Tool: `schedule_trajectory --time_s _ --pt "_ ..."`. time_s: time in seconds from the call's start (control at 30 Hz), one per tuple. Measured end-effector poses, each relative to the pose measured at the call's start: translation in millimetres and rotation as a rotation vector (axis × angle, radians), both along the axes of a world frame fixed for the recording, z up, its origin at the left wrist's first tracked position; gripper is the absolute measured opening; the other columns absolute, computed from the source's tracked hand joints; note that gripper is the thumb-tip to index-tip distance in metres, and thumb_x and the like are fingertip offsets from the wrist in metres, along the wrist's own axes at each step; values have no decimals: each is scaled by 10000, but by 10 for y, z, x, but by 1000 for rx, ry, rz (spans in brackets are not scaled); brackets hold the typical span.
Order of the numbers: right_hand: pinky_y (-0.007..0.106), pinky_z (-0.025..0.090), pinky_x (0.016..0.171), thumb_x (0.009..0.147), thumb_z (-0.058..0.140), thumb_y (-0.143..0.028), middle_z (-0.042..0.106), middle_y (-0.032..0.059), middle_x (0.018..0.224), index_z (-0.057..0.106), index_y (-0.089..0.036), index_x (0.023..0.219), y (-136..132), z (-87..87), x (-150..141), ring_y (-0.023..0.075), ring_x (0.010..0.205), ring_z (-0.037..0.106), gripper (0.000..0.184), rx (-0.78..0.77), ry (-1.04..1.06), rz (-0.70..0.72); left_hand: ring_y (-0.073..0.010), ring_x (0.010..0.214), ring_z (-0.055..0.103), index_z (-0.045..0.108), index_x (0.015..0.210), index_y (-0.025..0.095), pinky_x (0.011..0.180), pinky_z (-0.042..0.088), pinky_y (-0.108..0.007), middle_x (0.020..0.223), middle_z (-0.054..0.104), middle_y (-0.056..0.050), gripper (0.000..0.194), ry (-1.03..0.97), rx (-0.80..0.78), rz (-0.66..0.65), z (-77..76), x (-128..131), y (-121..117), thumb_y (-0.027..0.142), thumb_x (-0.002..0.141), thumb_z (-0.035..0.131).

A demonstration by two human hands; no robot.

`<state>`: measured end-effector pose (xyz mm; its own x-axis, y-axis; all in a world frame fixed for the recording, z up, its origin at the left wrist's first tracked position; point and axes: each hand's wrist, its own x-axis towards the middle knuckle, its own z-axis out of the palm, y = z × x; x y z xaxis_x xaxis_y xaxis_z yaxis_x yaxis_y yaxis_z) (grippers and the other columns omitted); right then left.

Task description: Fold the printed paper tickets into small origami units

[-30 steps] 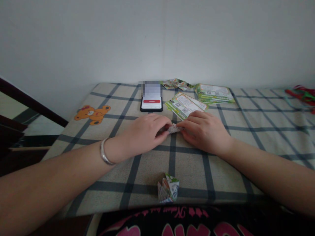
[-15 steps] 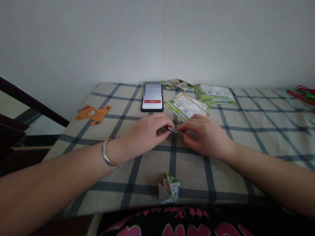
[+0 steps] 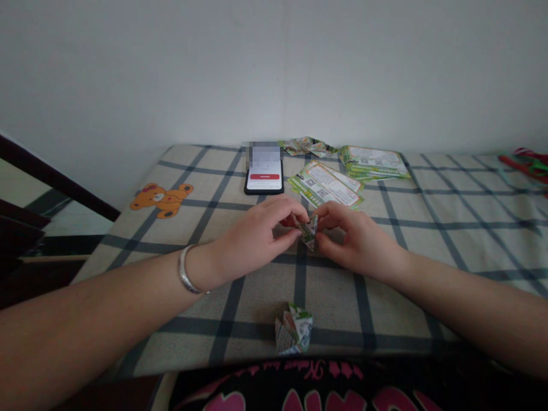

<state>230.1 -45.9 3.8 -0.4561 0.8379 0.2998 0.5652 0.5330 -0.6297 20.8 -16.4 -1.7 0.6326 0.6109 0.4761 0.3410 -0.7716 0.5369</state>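
Observation:
Between my two hands is a small folded paper piece (image 3: 309, 234) with printed patterns, its pointed end tilted down toward me. My left hand (image 3: 269, 225), with a silver bangle at the wrist, pinches its left side between thumb and fingers. On the other side, my right hand (image 3: 353, 234) grips the right edge with thumb and forefinger. Nearer to me, a folded paper shape (image 3: 294, 330) made of similar printed paper stands by the table's front edge. Just beyond my hands lie a few loose printed flyers (image 3: 327, 185).
A phone (image 3: 264, 182) with a lit screen lies behind my left hand. Along the wall are more folded paper pieces (image 3: 308, 146) and a stack of flyers (image 3: 374, 162). A bear picture (image 3: 162, 200) is at the left of the checked tablecloth (image 3: 205, 328); red and green items (image 3: 528, 165) lie far right.
The folded paper piece, seen nearly edge-on before, has turned so that its flat triangular face shows. My fingers have shifted slightly around it.

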Motion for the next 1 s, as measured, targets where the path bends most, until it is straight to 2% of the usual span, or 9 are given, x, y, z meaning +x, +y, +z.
schedule_trajectory --time_s 0.13,0.37,0.53,0.73,0.87,1.0 --pt "258 488 627 782 558 -138 688 -9 820 494 -210 977 6 -13 -3 143 735 671 217 -1 32 -23 -107 885 589 564 981 178 807 529 -263 990 593 -9 191 -7 -12 -16 -8 15 14 46 843 570" --pt "242 489 626 813 552 -135 711 -9 821 439 -220 1000 13 -47 -24 127 715 680 233 -12 71 -15 -128 971 583 567 977 183 827 541 -267 1011 585 -16 201 -68 -26 2 -19 31 18 46 831 589" --pt "237 475 580 827 559 -156 738 8 875 437 -218 1035 27 -60 -25 123 690 676 248 29 71 -49 -151 1045 562 560 1016 197 885 534 -313 1077 575 -28 231 -32 0 16 -8 17 13 99 823 644" --pt "260 502 634 816 608 -225 713 16 889 442 -226 970 4 -59 -55 154 791 697 226 23 69 -43 -184 1132 534 518 1082 220 975 501 -406 1159 536 -43 329 18 58 -7 -9 19 -16 79 812 643" --pt "270 497 641 816 629 -267 693 12 874 447 -226 963 -1 -58 -60 154 769 683 238 58 20 -78 -178 1127 527 502 1086 225 961 517 -389 1158 514 -40 353 20 62 -18 -23 18 -18 57 806 637" --pt "279 490 657 800 626 -253 674 18 899 459 -225 963 6 -58 -51 160 797 668 235 85 -14 -93 -184 1126 527 482 1066 218 911 563 -358 1144 511 -40 353 -45 -10 -29 -48 20 0 59 792 638"
